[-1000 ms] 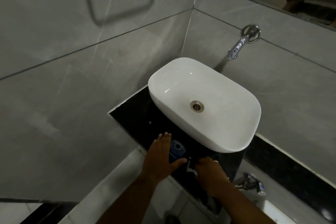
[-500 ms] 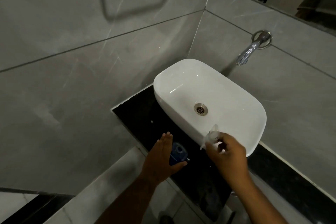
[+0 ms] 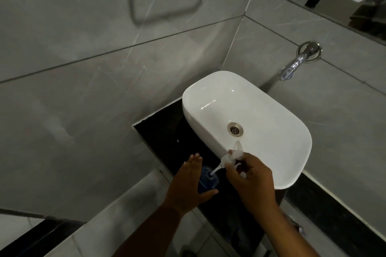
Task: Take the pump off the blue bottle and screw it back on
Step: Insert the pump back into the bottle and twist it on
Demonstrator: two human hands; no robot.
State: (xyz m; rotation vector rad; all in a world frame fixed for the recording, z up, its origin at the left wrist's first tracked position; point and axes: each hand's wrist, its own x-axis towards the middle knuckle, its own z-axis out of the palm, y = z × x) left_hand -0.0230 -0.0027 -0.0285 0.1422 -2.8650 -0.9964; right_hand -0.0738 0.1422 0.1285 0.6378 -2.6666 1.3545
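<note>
- Our left hand (image 3: 188,185) is wrapped round the side of the bottle (image 3: 205,179), thumb in front, fingers straight and only loosely curled. The bottle stands on the black counter (image 3: 167,131), just beside the basin (image 3: 282,115).
- Our right hand (image 3: 250,175) pinches the pump (image 3: 231,155) by its head. The pump is tilted, its tube (image 3: 215,171) slanting down with the tip at or just inside the neck; we cannot tell which.
- The pump is off, so by our reading we are feeding it back in, with the screwing not yet begun.
- Risk one: the tilt. If we press the collar down while the pump leans like this, the thread could catch crooked and jam or sit loose. We would need to bring it upright first.
- Risk two: the tube looks thin and probably bends. Pushed at an angle against the neck's edge, it could kink or spring out, flicking soap on the counter.
- Risk three: our left grip looks light. A twist from the right hand could turn the whole bottle, or tip it, since it stands near the counter's front edge.
- Risk four: the pump's clear plastic may be slick with soap, so the pinch could slip mid-turn.
</note>
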